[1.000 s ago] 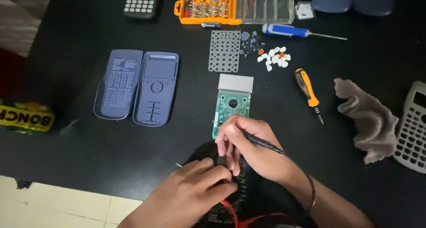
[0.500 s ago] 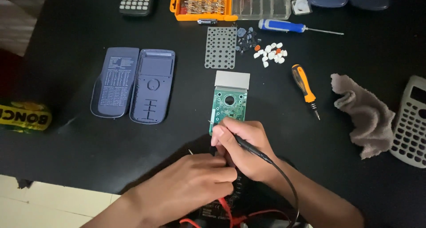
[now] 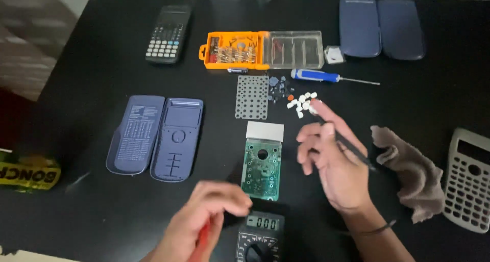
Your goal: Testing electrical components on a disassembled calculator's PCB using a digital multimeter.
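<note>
On a black table (image 3: 92, 63), far centre: an orange bit case (image 3: 234, 50) w/ rows of metal bits in its slots, hinged to a clear lid tray (image 3: 296, 48) w/ divided compartments, contents too dim to tell. Blue-handled screwdriver (image 3: 316, 77) lies just near of it. Small white buttons (image 3: 302, 103) are scattered loose beside a grey rubber keypad sheet (image 3: 252, 97).

Centre: the green circuit board (image 3: 261, 168), flat on the table, solder-dot side up, round hole near its far end, grey display strip (image 3: 265, 131) at the far edge. Its near edge sits just beside my multimeter (image 3: 261, 234), display lit, dial below.

My right hand (image 3: 334, 165) hovers right of the board, not touching it, fingers loosely spread, w/ a thin black probe (image 3: 352, 147) held betw. thumb and fingers. My left hand (image 3: 206, 221), blurred, is curled shut on a red probe (image 3: 203, 239) at near centre, just left of the meter.

Left: two blue calculator shell halves (image 3: 155, 137), insides up. Far left: a dark calculator (image 3: 167, 33). Right: a brown cloth (image 3: 411, 170), then a grey calculator (image 3: 467, 180). Far right: a blue case (image 3: 382, 27).
</note>
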